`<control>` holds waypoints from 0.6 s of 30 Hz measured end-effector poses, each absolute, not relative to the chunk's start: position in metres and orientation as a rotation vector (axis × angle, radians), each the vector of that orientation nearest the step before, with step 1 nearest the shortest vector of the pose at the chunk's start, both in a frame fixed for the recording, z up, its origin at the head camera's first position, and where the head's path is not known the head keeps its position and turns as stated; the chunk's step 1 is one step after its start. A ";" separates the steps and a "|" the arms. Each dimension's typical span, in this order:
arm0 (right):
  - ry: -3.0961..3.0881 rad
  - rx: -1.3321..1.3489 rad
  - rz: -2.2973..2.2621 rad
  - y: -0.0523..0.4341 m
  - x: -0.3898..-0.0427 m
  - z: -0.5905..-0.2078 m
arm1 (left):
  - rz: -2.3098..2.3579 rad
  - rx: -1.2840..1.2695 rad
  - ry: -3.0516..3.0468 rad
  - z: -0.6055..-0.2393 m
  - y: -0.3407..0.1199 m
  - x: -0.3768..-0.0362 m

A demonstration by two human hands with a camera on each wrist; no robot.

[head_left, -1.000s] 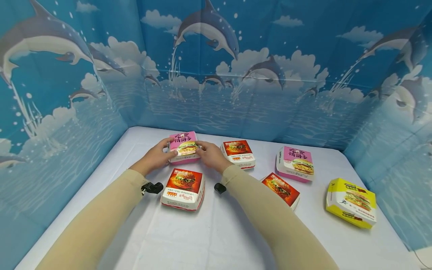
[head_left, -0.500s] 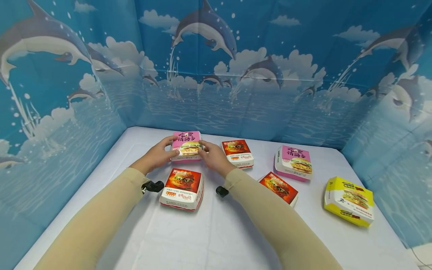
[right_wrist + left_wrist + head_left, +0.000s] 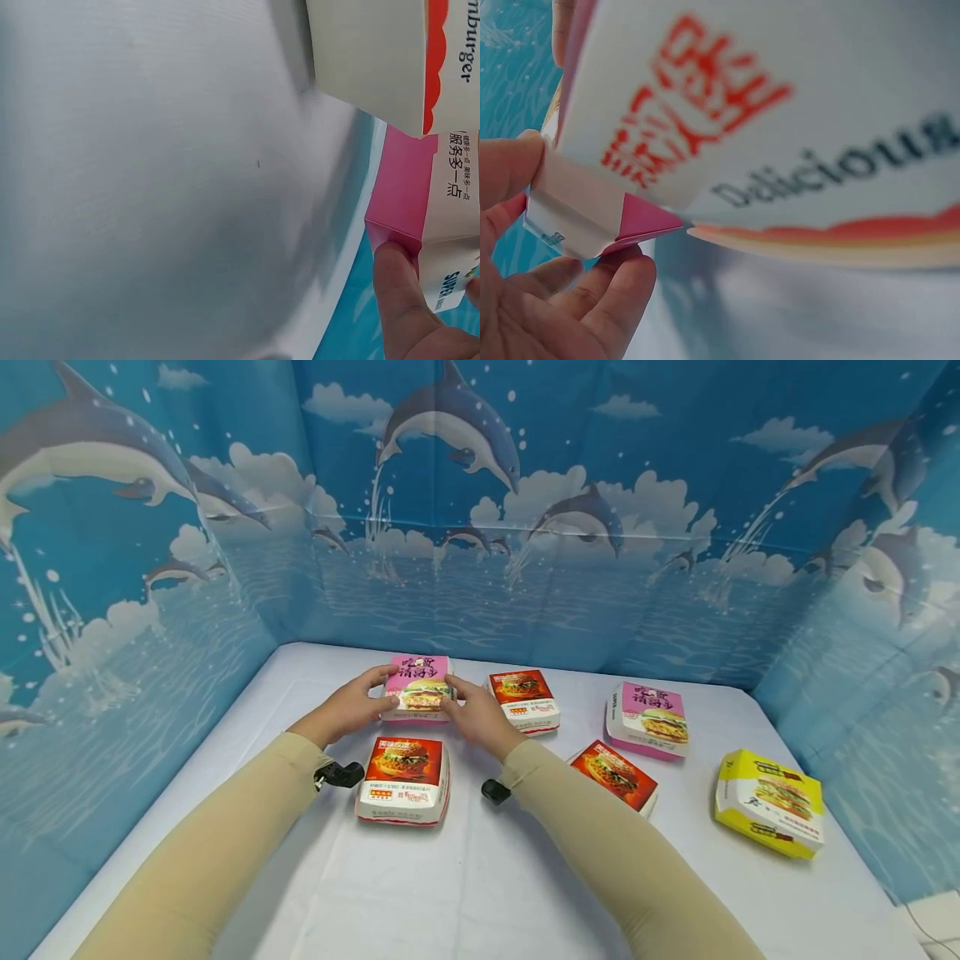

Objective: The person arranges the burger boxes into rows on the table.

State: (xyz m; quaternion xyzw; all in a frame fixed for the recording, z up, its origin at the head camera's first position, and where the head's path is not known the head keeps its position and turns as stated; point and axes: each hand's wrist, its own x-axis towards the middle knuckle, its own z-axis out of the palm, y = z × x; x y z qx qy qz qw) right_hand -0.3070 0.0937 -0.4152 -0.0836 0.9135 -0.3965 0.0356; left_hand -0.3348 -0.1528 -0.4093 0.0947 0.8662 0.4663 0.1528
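Held item: we hold a pink burger box (image 3: 418, 687) at the far left of the white table (image 3: 480, 877).
Left hand (image 3: 348, 708): fingers curled, gripping the box's left side.
Right hand (image 3: 480, 717): fingers pinching its right side.
Nearest neighbours: we note a red burger box (image 3: 405, 768) just in front, another red box (image 3: 522, 697) beside it.

The head view looks forward and down from above the person's forearms, taking in the whole white table (image 3: 480, 893) up to the dolphin backdrop (image 3: 525, 527), with the pink burger box (image 3: 417, 687) held at mid-distance. The left wrist view sits very near that box's left corner (image 3: 592, 217), behind a blurred red-print box (image 3: 780, 112). The right wrist view, also close, faces the box's pink right edge (image 3: 401, 187) across bare tabletop. All three views share this pink burger box.
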 end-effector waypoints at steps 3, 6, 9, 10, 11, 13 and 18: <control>2.806 -0.265 -1.230 0.095 -0.306 -0.416 | 1.323 0.276 2.490 -0.409 -0.153 -0.335; 2.804 -0.275 -1.237 0.096 -0.306 -0.416 | 1.287 0.277 2.513 -0.409 -0.153 -0.335; 2.805 -0.282 -1.234 0.096 -0.306 -0.416 | 1.233 0.296 2.544 -0.407 -0.153 -0.336; 2.802 -0.284 -1.238 0.096 -0.307 -0.416 | 1.221 0.301 2.553 -0.407 -0.153 -0.337; 2.802 -0.285 -1.240 0.096 -0.307 -0.416 | 1.206 0.308 2.563 -0.406 -0.153 -0.337; 2.806 -0.278 -1.244 0.096 -0.308 -0.417 | 1.189 0.319 2.577 -0.405 -0.152 -0.339; 2.771 -0.230 -1.285 0.095 -0.311 -0.419 | 1.165 0.338 2.572 -0.405 -0.152 -0.346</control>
